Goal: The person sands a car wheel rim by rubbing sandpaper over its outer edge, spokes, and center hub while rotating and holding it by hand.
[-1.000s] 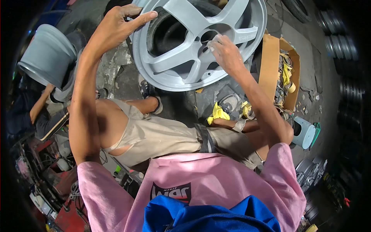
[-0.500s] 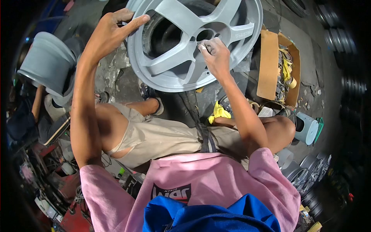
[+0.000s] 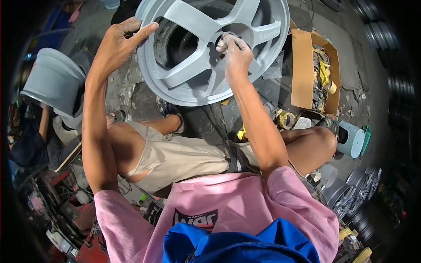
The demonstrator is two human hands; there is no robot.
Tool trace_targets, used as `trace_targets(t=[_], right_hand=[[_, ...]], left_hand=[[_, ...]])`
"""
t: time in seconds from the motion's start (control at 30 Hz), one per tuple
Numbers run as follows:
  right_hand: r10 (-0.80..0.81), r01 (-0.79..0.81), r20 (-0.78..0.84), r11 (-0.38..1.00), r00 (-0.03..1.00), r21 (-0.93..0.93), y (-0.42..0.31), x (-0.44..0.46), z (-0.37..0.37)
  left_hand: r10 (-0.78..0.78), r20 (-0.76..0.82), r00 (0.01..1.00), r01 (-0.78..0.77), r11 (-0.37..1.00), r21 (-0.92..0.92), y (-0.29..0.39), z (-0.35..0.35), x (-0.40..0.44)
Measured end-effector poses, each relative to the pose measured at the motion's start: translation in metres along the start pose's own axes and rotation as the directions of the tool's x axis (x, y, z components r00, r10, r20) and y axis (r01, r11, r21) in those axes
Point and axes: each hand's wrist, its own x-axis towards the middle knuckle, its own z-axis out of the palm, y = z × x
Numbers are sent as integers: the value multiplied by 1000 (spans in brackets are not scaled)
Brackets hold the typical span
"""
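Observation:
A large grey spoked wheel rim (image 3: 186, 16) is tilted in front of me at the top of the view. My left hand (image 3: 125, 38) grips its left outer edge, the thumb on the front side and the fingers partly hidden behind. At the hub, my right hand (image 3: 234, 51) has its fingers bent together against the centre hole. Something small and pale shows between those fingertips, too small to name. Dark rubber, like a tyre, is visible through the gaps between the spokes.
An open cardboard box (image 3: 302, 70) with scraps and tape stands right of the rim. A light blue container (image 3: 350, 139) is beside my right knee. Another grey rim (image 3: 55, 81) stands at the left, near a co-worker's arm (image 3: 44, 122). More rims (image 3: 357, 186) lie at the right.
The rim has shifted left in view, with my left hand still on its edge. My right hand has moved left and up around the hub, its forearm now more upright.

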Motion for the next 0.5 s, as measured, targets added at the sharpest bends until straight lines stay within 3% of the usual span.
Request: trace_targets(t=[0.03,0.2,0.33,0.4,0.5], right_hand=[[30,-21,-65,991,997,129,0,2,2],[42,-13,-231,992,972,124,5,0,-8],[-92,73,-240,994,966,-87,8,-9,-35],[-13,-34,-117,919,993,-392,11,-12,-39],[6,-56,-123,913,992,-405,9,-12,-37]], left_hand=[[2,3,1000,-2,1000,2,-1,0,0],[43,1,999,-43,999,12,0,-2,-3],[43,-34,999,-44,999,-31,3,1,-5],[46,-22,999,-47,999,-22,2,1,-5],[60,-36,998,-61,998,-14,2,2,-7]])
